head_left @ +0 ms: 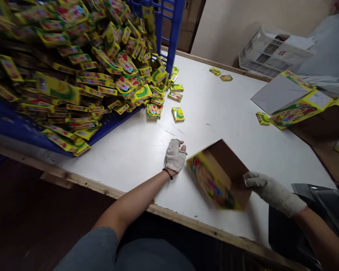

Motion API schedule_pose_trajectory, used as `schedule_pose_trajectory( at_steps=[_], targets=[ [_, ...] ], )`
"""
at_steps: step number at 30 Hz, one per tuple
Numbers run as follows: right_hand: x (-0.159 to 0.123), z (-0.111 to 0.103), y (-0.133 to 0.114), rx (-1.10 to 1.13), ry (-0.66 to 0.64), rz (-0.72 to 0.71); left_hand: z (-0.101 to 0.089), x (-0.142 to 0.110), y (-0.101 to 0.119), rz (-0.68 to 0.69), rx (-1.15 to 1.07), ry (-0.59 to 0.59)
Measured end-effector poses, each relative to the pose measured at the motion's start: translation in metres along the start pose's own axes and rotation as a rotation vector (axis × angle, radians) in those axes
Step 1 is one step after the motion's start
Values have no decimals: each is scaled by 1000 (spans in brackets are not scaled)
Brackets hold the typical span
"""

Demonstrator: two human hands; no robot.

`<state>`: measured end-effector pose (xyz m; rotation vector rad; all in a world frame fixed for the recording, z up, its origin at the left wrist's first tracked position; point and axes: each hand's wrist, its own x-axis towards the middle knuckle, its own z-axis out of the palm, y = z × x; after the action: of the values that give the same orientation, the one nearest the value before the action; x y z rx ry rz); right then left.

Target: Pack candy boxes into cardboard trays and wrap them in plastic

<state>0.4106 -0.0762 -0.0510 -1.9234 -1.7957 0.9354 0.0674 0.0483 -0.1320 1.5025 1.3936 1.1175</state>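
My right hand (274, 191), in a pale work glove, grips the right edge of a yellow printed cardboard box (214, 184). The box is tilted, its open brown inside turned up, and no contents are visible in it. My left hand (175, 156), in a fingerless-looking glove, is low over the white tabletop (147, 162) just left of the box. Its fingers are loosely bent with the tips apart, and I see nothing in them. Small yellow-green packets (177, 114) lie beyond it.
A blue plastic crate (169, 37) lies tipped at left, heaped with small packets (101, 82) spilling onto the table. At right stand another open printed box (296, 111) and black plastic (285, 222). A white crate (274, 52) sits behind the wooden table edge.
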Motion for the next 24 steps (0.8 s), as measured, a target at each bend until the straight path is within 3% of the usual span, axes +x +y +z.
schedule_pose_trajectory(
  at_steps=[3,6,8,10,12,15,17,19,21,24],
  targets=[
    [-18,13,-12,-120,-128,-156,-10,10,-13,40,22,145],
    [-18,16,-20,-119,-17,-240,-23,20,-16,186,148,116],
    [-9,19,-24,-86,124,-244,-35,41,-7,287,311,0],
    [5,26,-27,-96,240,-249,-48,81,11,336,544,-130],
    [21,34,-30,-132,275,-269,-61,135,32,327,797,-193],
    [42,42,-31,-174,225,-313,-77,219,53,261,987,-172],
    [55,43,-29,-187,185,-335,-84,255,54,147,1100,-194],
    [68,42,-25,-183,167,-343,-87,264,50,87,1204,-242],
    [83,41,-23,-171,165,-350,-90,247,54,138,1251,-318],
    [113,48,-33,-162,153,-366,-101,212,94,341,1219,-416]
  ],
)
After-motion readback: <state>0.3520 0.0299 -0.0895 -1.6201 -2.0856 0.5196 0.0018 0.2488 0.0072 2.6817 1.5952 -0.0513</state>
